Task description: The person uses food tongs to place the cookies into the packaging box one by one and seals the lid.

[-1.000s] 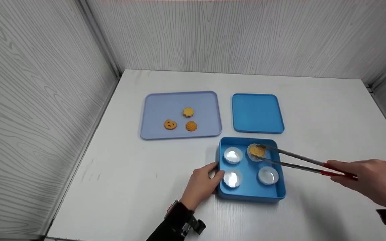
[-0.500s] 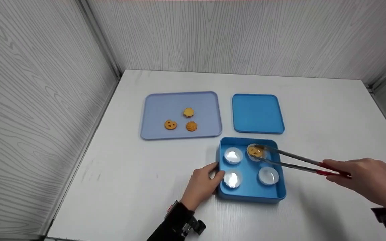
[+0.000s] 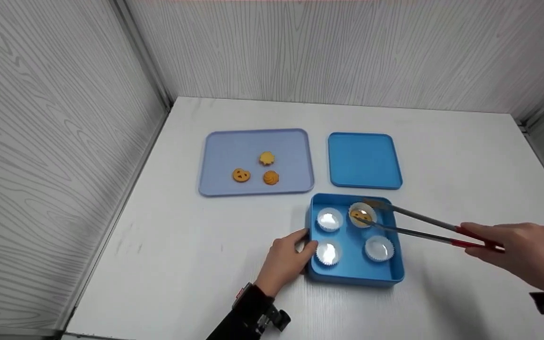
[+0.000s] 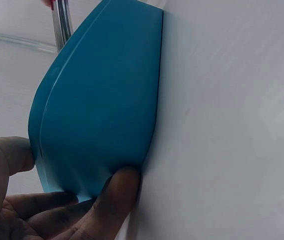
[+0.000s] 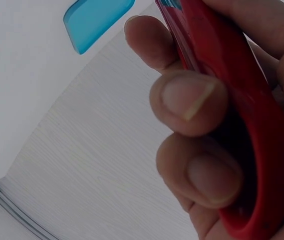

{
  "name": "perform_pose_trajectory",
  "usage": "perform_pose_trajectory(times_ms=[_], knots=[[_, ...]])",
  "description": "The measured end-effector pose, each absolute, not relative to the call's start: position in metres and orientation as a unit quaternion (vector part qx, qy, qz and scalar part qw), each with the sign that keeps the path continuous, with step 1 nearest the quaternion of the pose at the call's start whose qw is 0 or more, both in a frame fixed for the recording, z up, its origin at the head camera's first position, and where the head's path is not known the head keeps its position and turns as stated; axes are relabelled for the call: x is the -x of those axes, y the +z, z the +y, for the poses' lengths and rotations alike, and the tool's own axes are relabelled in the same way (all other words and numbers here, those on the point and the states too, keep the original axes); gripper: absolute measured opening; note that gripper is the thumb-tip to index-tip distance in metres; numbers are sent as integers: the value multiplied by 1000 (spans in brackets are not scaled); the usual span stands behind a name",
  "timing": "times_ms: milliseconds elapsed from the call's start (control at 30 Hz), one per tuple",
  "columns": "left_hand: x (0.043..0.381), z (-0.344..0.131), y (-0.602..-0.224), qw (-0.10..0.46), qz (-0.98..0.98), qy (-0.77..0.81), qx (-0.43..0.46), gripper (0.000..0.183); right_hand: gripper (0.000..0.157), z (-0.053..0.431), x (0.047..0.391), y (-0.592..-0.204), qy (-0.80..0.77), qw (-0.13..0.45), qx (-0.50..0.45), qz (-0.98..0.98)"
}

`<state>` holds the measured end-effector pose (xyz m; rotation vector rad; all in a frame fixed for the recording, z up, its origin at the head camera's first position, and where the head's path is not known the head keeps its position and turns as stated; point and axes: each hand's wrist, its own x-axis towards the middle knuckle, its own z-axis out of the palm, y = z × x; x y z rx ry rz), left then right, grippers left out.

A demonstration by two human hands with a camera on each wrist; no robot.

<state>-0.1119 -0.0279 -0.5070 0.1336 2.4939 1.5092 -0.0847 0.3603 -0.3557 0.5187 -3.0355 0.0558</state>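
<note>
Head view: right hand (image 3: 524,252) grips the red handles of the tongs (image 3: 423,225), and the tongs' long axis runs from that hand up and to the left, tips ending at the cookie (image 3: 361,216). The cookie sits in the back-right paper cup (image 3: 361,215) of the blue box (image 3: 354,276) — so it lies left of and a bit beyond the right hand, a whole tong-length off. Tong tips look spread, 1 above and 1 below the cookie, apparently not pinching it. Left hand (image 3: 285,257) is actually nearer the box, thumb and fingers holding its front-left corner, but it's not touching the cookie. 3 other cups in the box are empty. 3 more cookies on the lavender tray (image 3: 220,156), blue lid (image 3: 364,160) right of the tray, behind the box.

Left wrist view: fingers (image 4: 117,192) curled round the box's bottom corner, thumb against the other side. Box wall fills the frame, w/ a bit of the metal tongs at the top.

Right wrist view: fingers wrapped on the red tong handle (image 5: 241,130), clenched firm. Cookie not in view here.

Vs 1.0 s ago: the tips were closed in on the cookie, now they've parted and it rests lower in the cup — released, by the look of it. Right hand barely shifted, left hand same spot.
</note>
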Motion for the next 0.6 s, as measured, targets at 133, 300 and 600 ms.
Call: perform_pose_trajectory(times_ms=[133, 300, 600], knots=[[111, -28, -507, 111, 847, 517, -43, 55, 47, 359, 86, -356, 25, 68, -186, -980], [111, -28, -507, 109, 846, 519, -45, 55, 49, 354, 93, -356, 26, 72, -208, -975], [112, -27, -506, 119, 848, 515, -37, 57, 49, 341, 100, -351, 45, 104, -229, -967]])
